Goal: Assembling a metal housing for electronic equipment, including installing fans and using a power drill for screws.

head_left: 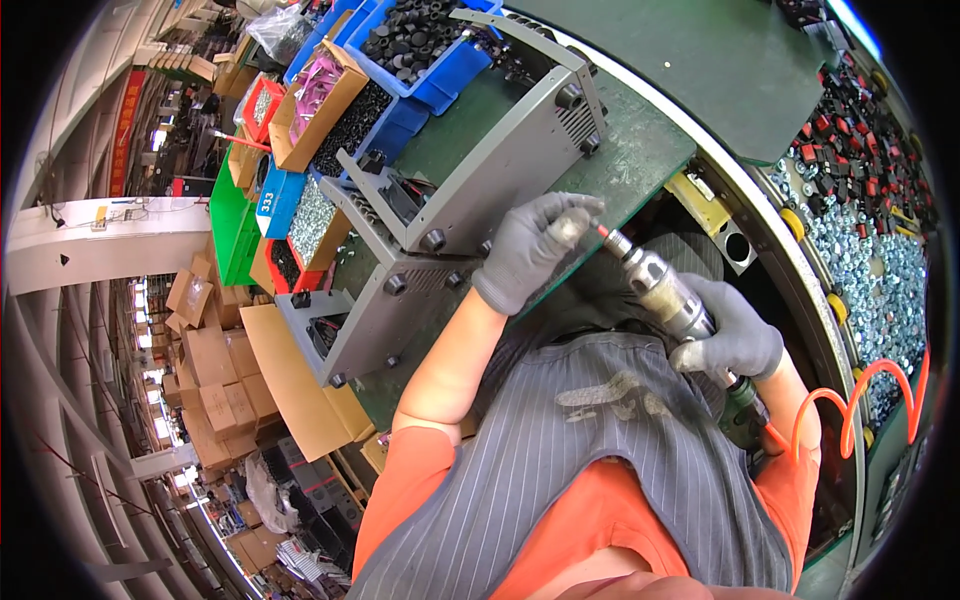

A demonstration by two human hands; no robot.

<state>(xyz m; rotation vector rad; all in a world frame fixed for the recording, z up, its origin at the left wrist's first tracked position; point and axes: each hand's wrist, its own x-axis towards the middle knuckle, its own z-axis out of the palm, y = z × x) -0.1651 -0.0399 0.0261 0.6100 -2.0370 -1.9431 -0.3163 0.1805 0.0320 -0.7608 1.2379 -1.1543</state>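
Right hand [738, 330] grips our pneumatic screwdriver [662, 292], right of the farther grey metal casing [495, 165]; left hand [532, 250], beside that casing, curls near the bit [603, 231] (whether holding anything, we cannot tell). An accidental start, we judge, could snag the left glove [510, 272].

Driver [668, 298], 3 o'clock: metal, shiny but worn. Left hand [530, 250], right hand [735, 325]: gloved in matt cloth, tips rubbed pale. Cases [500, 170], 9 to 12: smooth metal, low sheen. Bench [625, 145], 1 o'clock: smooth, scuffed. Bin [452, 82], 12 o'clock: glossy plastic. Boxes [210, 355], 9 o'clock: matt cardboard. Apron [560, 440], 5 o'clock: matt cloth, smudged. Hose [848, 425], 4 o'clock: smooth glossy plastic. Small parts [865, 310], 3 o'clock rim: bright metal.
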